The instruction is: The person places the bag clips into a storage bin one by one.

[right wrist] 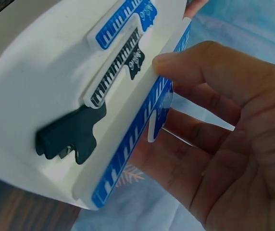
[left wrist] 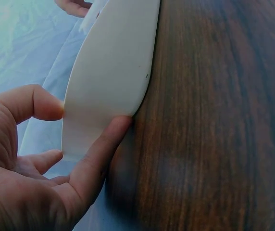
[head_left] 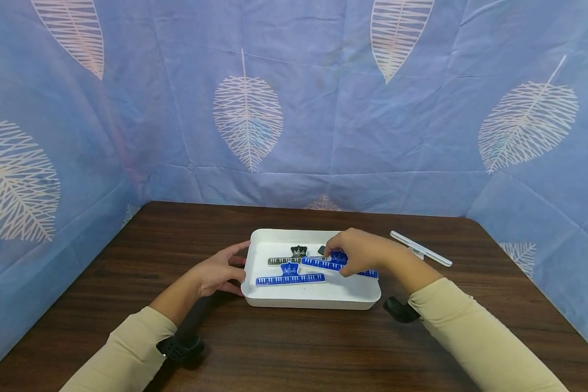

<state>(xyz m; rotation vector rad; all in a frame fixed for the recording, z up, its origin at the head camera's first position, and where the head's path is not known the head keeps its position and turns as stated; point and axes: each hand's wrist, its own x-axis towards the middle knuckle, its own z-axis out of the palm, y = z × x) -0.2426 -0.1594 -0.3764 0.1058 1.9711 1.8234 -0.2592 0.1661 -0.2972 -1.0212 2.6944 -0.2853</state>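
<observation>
A white plastic tray (head_left: 313,302) stands on the table with music-page clips in it, printed with piano keys. My left hand (head_left: 220,270) touches the tray's left end, fingertips and thumb against its outer wall (left wrist: 113,53). My right hand (head_left: 365,251) pinches a blue keyboard clip (right wrist: 128,139) between thumb and fingers, over the tray's right half. Another blue clip (head_left: 290,280) lies flat near the tray's front left. Behind it lies a black keyboard clip (head_left: 299,251). Close by, a plain dark clip (right wrist: 75,132) shows in the right wrist view; my right hand mostly hides it in the head view.
A white clip (head_left: 421,249) with a long bar lies on the dark wooden table (head_left: 299,348), right of the tray and behind my right forearm. Blue cloth (head_left: 304,125) with white leaf prints hangs behind the table and at both sides.
</observation>
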